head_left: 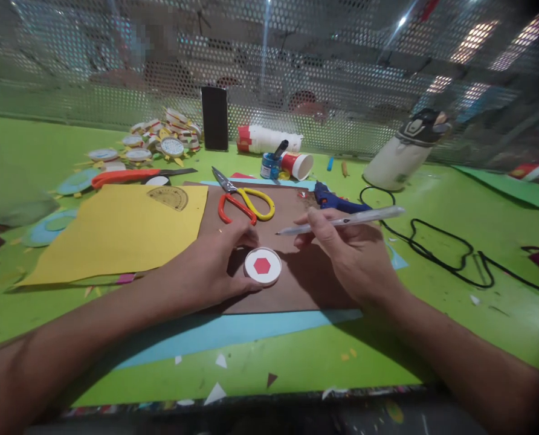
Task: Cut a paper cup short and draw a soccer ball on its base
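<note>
My left hand [226, 260] grips the left edge of a small round white disc [250, 266] between thumb and fingers. A red paper hexagon [262, 266] sits at the disc's centre. In my right hand [342, 248] is a pale, translucent pen [364, 216], its tip pointing left, above and apart from the disc. Both hands are over brown paper [292, 296]. Just beyond the left hand lie scissors [240, 196] with one orange and one yellow handle, blades spread.
Yellow paper [129, 235] with a protractor [168, 197] lies left. Finished-looking sun discs [172, 147] pile up behind, near a dark phone [214, 119]. A blue glue gun [337, 199], its black cord [432, 251] and a tilted bottle [400, 151] are right. Paper cups [269, 139] lie behind.
</note>
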`<state>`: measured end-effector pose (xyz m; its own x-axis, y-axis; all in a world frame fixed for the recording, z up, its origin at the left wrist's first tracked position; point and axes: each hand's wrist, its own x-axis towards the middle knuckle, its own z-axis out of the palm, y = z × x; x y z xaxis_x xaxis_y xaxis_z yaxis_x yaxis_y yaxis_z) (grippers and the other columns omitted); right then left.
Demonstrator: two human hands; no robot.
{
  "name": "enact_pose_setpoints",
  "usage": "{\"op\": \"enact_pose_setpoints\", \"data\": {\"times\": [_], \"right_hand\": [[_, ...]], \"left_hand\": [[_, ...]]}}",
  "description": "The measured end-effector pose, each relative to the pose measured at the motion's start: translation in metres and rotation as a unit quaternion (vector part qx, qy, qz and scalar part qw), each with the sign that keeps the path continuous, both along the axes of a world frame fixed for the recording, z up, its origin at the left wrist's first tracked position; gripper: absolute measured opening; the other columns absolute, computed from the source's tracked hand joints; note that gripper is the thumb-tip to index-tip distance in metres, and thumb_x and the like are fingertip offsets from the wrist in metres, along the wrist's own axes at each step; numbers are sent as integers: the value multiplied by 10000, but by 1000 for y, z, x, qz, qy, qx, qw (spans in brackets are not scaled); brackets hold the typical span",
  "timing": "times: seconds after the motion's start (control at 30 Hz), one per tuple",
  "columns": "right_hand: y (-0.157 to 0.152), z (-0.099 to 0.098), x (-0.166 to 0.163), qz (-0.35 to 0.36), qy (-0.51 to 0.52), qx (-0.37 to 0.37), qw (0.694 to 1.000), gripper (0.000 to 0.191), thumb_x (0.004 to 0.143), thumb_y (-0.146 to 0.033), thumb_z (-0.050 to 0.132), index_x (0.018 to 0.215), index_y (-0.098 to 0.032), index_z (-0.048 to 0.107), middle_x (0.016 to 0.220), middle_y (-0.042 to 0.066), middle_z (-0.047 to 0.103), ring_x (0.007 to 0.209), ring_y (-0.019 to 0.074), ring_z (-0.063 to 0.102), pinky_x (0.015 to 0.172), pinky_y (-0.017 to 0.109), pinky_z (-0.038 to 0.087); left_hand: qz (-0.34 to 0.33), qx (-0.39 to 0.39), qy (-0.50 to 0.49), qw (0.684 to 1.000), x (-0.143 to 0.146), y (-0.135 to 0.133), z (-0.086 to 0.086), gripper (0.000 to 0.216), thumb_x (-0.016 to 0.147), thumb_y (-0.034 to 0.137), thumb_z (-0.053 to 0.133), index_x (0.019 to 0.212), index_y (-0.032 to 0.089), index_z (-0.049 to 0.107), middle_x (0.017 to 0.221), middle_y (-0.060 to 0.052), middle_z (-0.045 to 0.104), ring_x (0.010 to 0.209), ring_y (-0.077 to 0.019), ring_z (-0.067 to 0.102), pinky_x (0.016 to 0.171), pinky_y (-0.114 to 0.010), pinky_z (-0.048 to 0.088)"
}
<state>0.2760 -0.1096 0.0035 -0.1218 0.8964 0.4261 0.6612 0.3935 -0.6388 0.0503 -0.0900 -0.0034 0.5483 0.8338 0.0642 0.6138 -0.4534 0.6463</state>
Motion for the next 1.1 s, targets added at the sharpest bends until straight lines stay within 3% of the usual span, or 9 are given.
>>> {"op": "enact_pose_setpoints", "data": {"times": [0.13,0.47,0.63,0.83,1.0,1.1], "right_hand": [[-3,7,-3,-28,25,2,999,422,946,-536,458,815,-220,706,708,28,717,740,206,689,715,327,536],[-7,10,-8,-8,46,-52,998,231,904,-397,578,771,-223,652,603,-15,661,557,147,610,527,261,479],[-6,13,-14,21,95,-74,992,128,868,-284,616,757,-220,620,584,-30,637,523,127,601,484,233,468],[-8,13,-17,36,108,-94,989,97,873,-272,610,791,-224,628,603,-22,666,563,144,647,518,241,525],[-10,11,-14,74,124,-87,986,145,891,-296,608,1007,-245,680,899,14,753,829,184,719,753,308,588],[-8,9,-11,76,116,-94,986,192,918,-316,579,1071,-244,671,938,21,750,882,184,716,806,321,583]], "left_hand": [[10,7,9,1000,1,0,1,461,743,488,700,1045,211,488,1017,-63,664,875,-233,653,719,-361,517],[12,-16,-10,1000,0,-1,1,463,734,412,714,1095,214,504,1070,-62,668,926,-239,653,754,-367,514],[4,-26,-13,1000,-1,-1,-1,448,750,406,699,1105,224,495,988,-33,677,823,-207,654,682,-325,501],[3,-14,8,1000,-1,0,2,402,757,429,688,1058,223,519,893,-16,667,736,-191,636,605,-293,466],[-5,6,7,1000,-3,-1,1,407,768,458,682,1059,218,527,917,-29,658,752,-188,620,616,-286,459],[-24,32,24,999,-5,-1,-1,342,819,485,631,1011,216,545,856,-14,629,704,-167,584,598,-275,435]]}}
